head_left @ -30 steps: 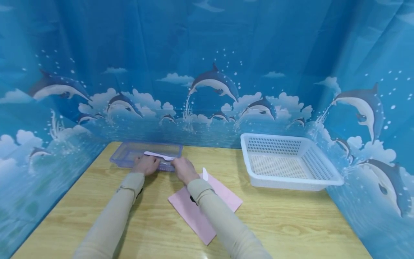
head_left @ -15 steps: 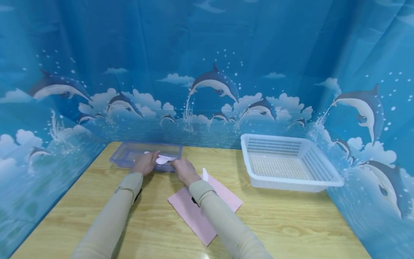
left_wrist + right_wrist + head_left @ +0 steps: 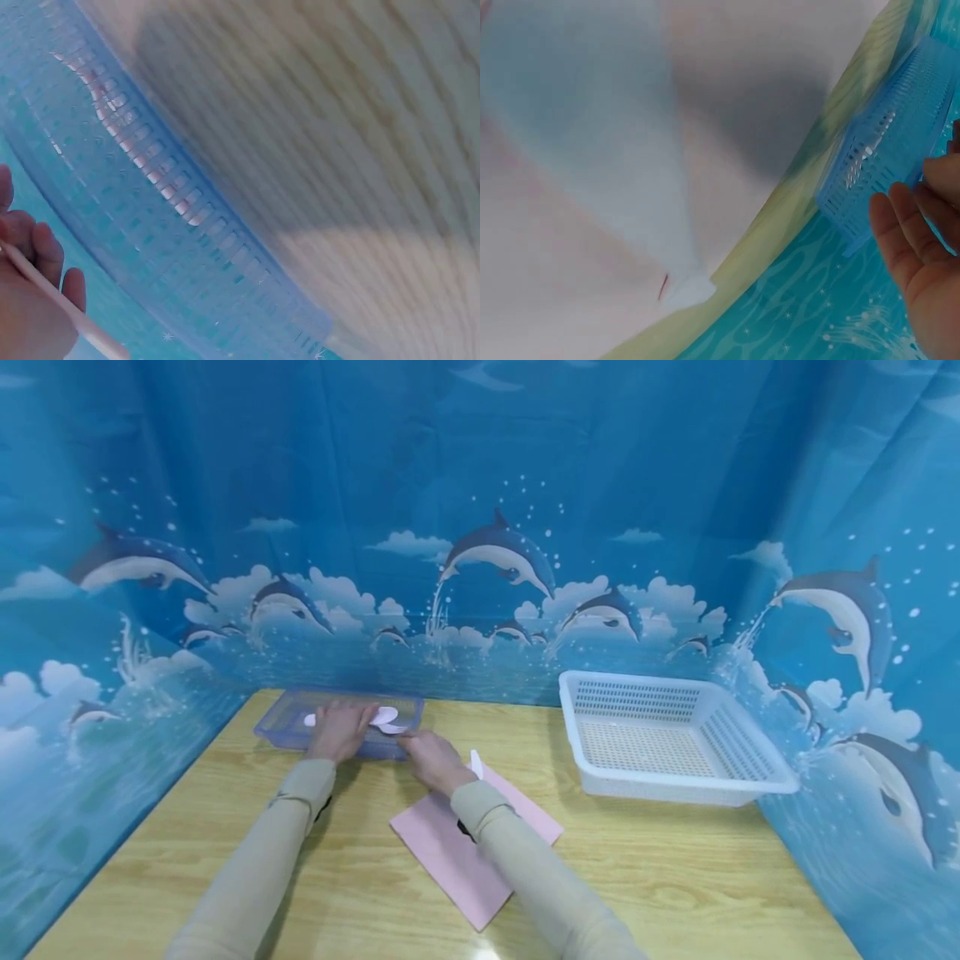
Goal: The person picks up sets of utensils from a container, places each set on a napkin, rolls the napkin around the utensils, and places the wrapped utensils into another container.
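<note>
My left hand [image 3: 339, 730] grips a pale plastic spoon [image 3: 386, 716] by its handle, above the translucent purple basket [image 3: 292, 733]. The handle crosses the palm in the left wrist view. A second pale utensil [image 3: 392, 728] shows just below the spoon's bowl, close to my right fingers. My right hand [image 3: 435, 760] is at the basket's front right corner. In the right wrist view its lower fingers [image 3: 892, 225] are bent a little; the thumb and index tips run toward the frame's edge, so what they hold is hidden.
A flat pink square sheet [image 3: 442, 852] lies under my right forearm on the wooden table [image 3: 660, 877]. A white plastic utensil [image 3: 476, 764] sticks out at its far edge. The white perforated basket [image 3: 675, 781] stands at the right. A blue dolphin-print curtain [image 3: 480, 460] surrounds the table.
The spoon in my left hand has turned, its bowl coming into view and moving right and up. My left fingers have shifted along the handle. The right hand has hardly moved.
</note>
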The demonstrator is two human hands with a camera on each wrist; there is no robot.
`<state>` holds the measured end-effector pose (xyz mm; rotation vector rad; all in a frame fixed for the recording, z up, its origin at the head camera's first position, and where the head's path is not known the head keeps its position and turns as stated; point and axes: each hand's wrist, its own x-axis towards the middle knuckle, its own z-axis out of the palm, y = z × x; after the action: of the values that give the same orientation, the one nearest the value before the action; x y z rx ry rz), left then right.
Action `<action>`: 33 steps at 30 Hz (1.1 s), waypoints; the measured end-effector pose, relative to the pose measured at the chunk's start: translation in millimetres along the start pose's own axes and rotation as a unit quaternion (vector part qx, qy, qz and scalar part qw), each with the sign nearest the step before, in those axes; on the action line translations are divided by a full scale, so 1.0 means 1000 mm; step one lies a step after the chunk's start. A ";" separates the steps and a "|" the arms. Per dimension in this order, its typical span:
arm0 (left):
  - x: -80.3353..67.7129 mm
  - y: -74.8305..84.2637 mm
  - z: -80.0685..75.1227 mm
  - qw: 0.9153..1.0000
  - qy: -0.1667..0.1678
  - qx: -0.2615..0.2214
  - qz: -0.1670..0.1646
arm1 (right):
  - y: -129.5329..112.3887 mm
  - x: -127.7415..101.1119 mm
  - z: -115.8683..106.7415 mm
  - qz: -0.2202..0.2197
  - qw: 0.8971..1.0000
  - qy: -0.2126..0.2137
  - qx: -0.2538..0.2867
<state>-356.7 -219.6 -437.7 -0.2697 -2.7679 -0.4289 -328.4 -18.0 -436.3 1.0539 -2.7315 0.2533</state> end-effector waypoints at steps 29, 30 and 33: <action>-0.010 0.066 -0.017 0.983 0.062 -0.071 0.156 | 0.055 -0.072 -0.027 -0.019 0.997 -0.034 0.071; -0.010 0.070 -0.016 0.983 0.057 -0.080 0.152 | 0.057 -0.074 -0.028 -0.020 0.997 -0.035 0.073; -0.010 0.082 -0.014 0.982 0.051 -0.104 0.147 | 0.064 -0.080 -0.030 -0.019 0.997 -0.033 0.073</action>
<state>-324.2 -148.1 -407.2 -0.6766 -2.5301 -0.6343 -310.0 87.0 -432.4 1.1698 -2.7832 0.4249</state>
